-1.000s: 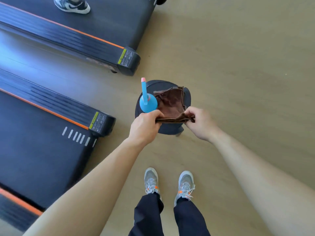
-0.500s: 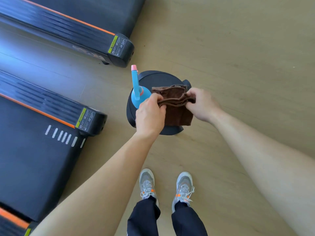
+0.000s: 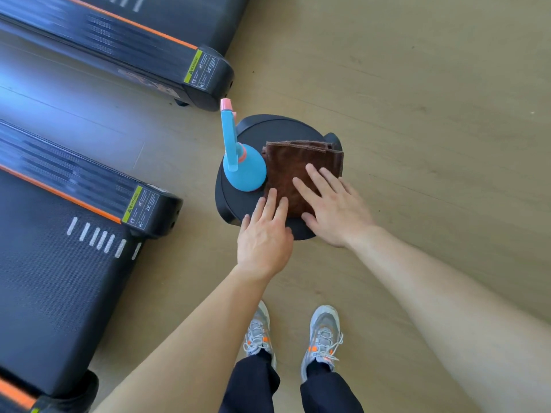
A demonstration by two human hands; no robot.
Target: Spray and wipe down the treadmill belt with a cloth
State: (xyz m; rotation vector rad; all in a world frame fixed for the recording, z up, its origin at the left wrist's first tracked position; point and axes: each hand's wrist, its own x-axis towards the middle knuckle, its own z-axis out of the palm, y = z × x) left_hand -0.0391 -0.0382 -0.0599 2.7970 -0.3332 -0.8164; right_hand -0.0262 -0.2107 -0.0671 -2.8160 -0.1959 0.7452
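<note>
The folded brown cloth (image 3: pixel 298 165) lies on the black stool (image 3: pixel 268 129), touching the spray bottle (image 3: pixel 247 174) that stands upright near the stool's left edge; the right hand (image 3: pixel 334 210) presses flat on the cloth, fingers spread; the left hand (image 3: pixel 264 239), fingers straight and holding nothing, reaches its near corner; the treadmill belt (image 3: pixel 44 278) lies to the left, untouched. The tall bottle looks the likely trouble; dragging the cloth carelessly, or a brush from the left hand, could topple it; the cloth's right edge overhangs the rim and could slip off.

A folded brown cloth (image 3: pixel 301 171) lies beside a blue spray bottle (image 3: pixel 243 168) with a pink tip. The black treadmill belt (image 3: pixel 50 281) at lower left has an orange side stripe and white dashes.
</note>
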